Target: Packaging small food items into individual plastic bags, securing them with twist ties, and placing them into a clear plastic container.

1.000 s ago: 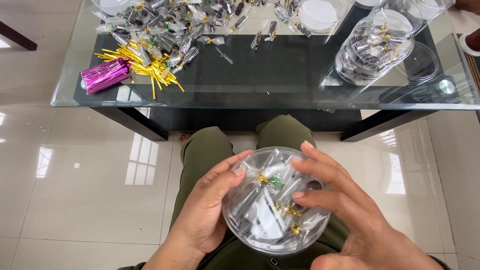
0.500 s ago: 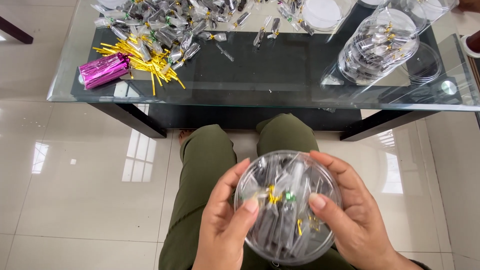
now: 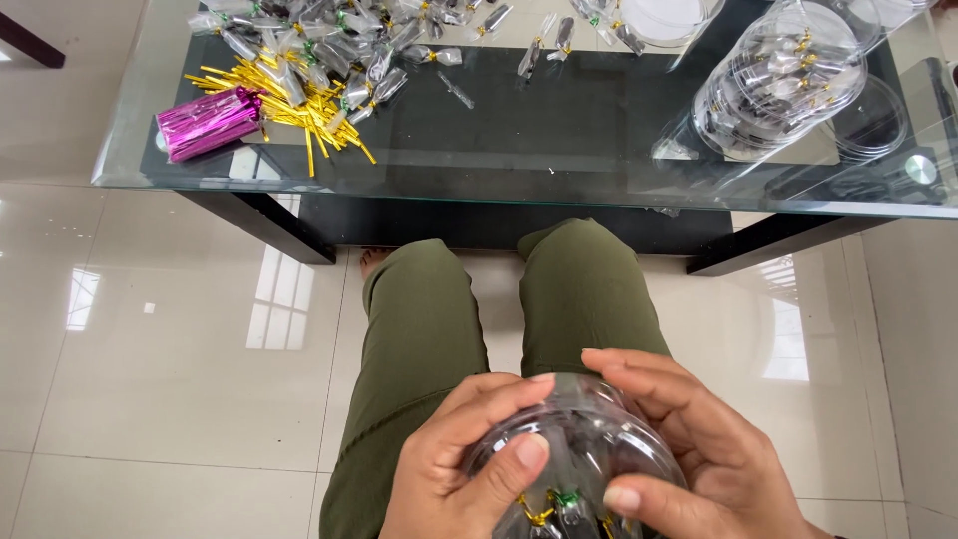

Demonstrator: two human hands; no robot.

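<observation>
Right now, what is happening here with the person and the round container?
A seated person grips a round clear plastic container over the lap with both hands: left hand and right hand, thumbs on top. Inside are small wrapped packets with gold ties. On the glass table lie more packets, gold twist ties, a magenta bundle and another filled container.

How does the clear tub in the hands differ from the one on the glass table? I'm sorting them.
The tub in the hands is clasped by the left hand and right hand over the lap; the tub on the table stands untouched. Both are clear, round and hold tied packets.
</observation>
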